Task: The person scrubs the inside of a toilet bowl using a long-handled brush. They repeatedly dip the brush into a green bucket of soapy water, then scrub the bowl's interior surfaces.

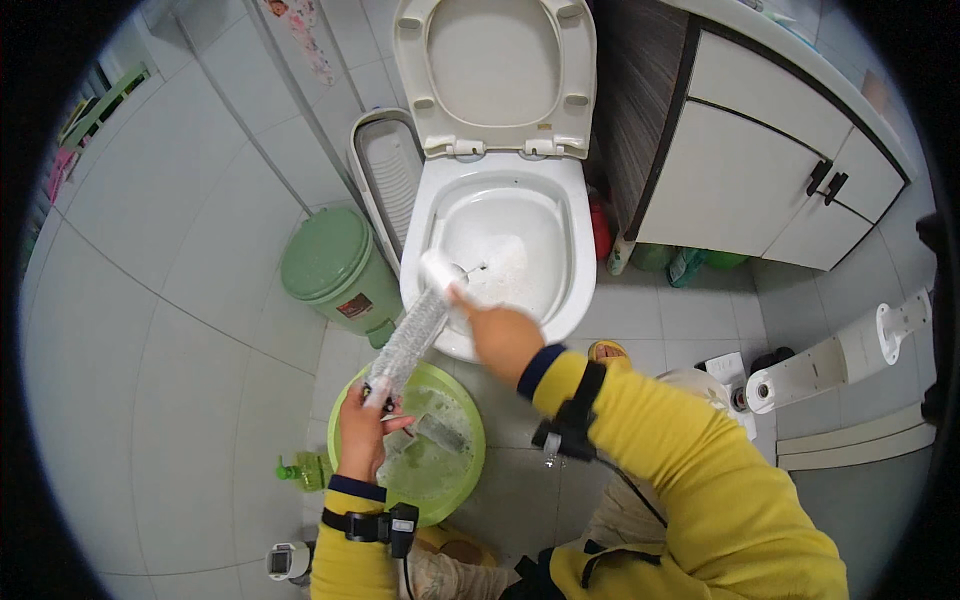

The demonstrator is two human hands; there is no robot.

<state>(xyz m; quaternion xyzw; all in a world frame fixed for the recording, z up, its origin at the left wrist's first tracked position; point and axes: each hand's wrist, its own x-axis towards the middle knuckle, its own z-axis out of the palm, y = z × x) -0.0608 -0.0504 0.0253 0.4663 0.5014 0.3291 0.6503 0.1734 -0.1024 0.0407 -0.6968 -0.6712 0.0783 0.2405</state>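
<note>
My left hand (pixel 361 435) grips the lower end of a long, wet, grey-white cylinder (pixel 409 337), which looks like a roller brush with dark parts at that end. It slants up toward the toilet bowl (pixel 525 247), whose lid and seat are raised. At its upper end, my right hand (pixel 504 337) holds a white object (pixel 441 271), blurred, so its kind is unclear. Below the cylinder stands a light green plastic basin (pixel 471 491) of foamy water. A greyish piece (pixel 442 433) lies in that water, partly under foam.
Left of the toilet stands a green lidded pedal bin (pixel 330 255), with a grey-white tray (pixel 386 176) leaning behind it. A green pump bottle (pixel 304 471) is beside the basin. To the right are a white cabinet (pixel 735 180) and a long white appliance part (pixel 825 364).
</note>
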